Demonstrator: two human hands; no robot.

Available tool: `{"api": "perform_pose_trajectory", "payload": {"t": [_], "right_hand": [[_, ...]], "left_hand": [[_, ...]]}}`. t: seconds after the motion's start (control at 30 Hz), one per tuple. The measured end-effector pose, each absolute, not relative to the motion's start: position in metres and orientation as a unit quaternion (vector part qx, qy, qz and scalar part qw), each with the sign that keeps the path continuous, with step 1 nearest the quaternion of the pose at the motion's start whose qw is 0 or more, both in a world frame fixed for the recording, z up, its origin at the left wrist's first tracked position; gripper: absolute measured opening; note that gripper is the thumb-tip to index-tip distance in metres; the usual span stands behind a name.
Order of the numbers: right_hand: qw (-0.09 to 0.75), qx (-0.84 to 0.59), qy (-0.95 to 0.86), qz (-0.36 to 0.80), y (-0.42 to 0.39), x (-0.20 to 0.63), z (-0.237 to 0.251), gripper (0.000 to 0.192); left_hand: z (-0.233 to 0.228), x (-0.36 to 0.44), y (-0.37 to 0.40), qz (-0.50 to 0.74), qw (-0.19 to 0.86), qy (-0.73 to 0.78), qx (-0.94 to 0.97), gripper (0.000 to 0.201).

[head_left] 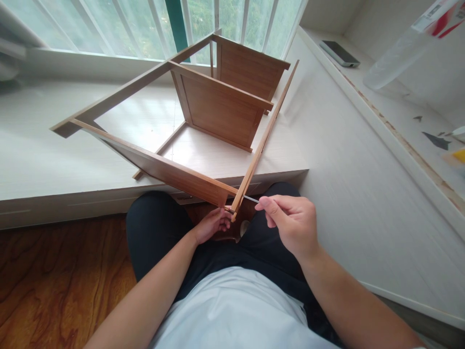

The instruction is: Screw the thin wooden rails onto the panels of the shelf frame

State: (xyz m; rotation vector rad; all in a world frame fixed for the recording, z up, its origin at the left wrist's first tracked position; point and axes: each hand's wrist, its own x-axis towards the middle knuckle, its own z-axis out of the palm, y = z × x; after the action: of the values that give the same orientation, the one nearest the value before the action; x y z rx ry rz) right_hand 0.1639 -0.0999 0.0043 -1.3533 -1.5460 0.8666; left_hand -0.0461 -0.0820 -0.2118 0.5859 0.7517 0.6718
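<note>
Wooden panels are forming an open shelf frame (203, 116) that is lying tilted across a pale window ledge (43, 160), with its near corner jutting over the ledge's edge above the person's lap. The left hand (212, 225) is reaching up under that corner, its fingertips curling against the end of the front panel (163, 169) where that panel is meeting a thin side rail (267, 133). The right hand (290, 220) is hovering just beside the same joint, thumb and forefinger pinching a slim metal tool (250, 198) (it looks like a small key or driver, though its tip is too small to make out) that is pointing into the rail's lower end. Two inner dividers (221, 104) are standing upright farther back in the frame, near the window (145, 24). On a white counter (399, 121) at the right, a dark phone (339, 53) is lying flat, well apart from the hands.
</note>
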Motion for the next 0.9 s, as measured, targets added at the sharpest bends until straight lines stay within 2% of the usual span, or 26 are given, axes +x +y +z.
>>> {"api": "perform_pose_trajectory", "payload": {"t": [0.1, 0.2, 0.3, 0.43, 0.6, 0.7, 0.8, 0.9], "right_hand": [[0.418, -0.523, -0.480, 0.567, -0.094, 0.164, 0.006, 0.045], [0.382, -0.445, -0.340, 0.736, -0.088, 0.163, 0.006, 0.046], [0.341, -0.371, -0.250, 0.827, -0.086, 0.164, 0.006, 0.042], [0.296, -0.308, -0.189, 0.884, -0.087, 0.166, 0.005, 0.046], [0.296, -0.312, -0.183, 0.884, -0.088, 0.165, 0.005, 0.048], [0.325, -0.351, -0.234, 0.846, -0.090, 0.165, 0.005, 0.046], [0.357, -0.431, -0.346, 0.753, -0.096, 0.167, 0.002, 0.048], [0.375, -0.511, -0.525, 0.568, -0.102, 0.170, -0.001, 0.042]], "left_hand": [[-0.212, -0.046, -0.082, 0.318, 0.836, 0.355, 0.273, 0.056], [-0.211, -0.046, -0.082, 0.318, 0.834, 0.357, 0.276, 0.056], [-0.209, -0.046, -0.082, 0.317, 0.832, 0.360, 0.280, 0.056], [-0.208, -0.045, -0.082, 0.316, 0.831, 0.363, 0.280, 0.055], [-0.207, -0.045, -0.082, 0.316, 0.830, 0.365, 0.279, 0.055], [-0.208, -0.045, -0.082, 0.316, 0.830, 0.366, 0.279, 0.056], [-0.210, -0.045, -0.082, 0.317, 0.830, 0.363, 0.281, 0.057], [-0.211, -0.045, -0.082, 0.317, 0.832, 0.359, 0.281, 0.057]]}}
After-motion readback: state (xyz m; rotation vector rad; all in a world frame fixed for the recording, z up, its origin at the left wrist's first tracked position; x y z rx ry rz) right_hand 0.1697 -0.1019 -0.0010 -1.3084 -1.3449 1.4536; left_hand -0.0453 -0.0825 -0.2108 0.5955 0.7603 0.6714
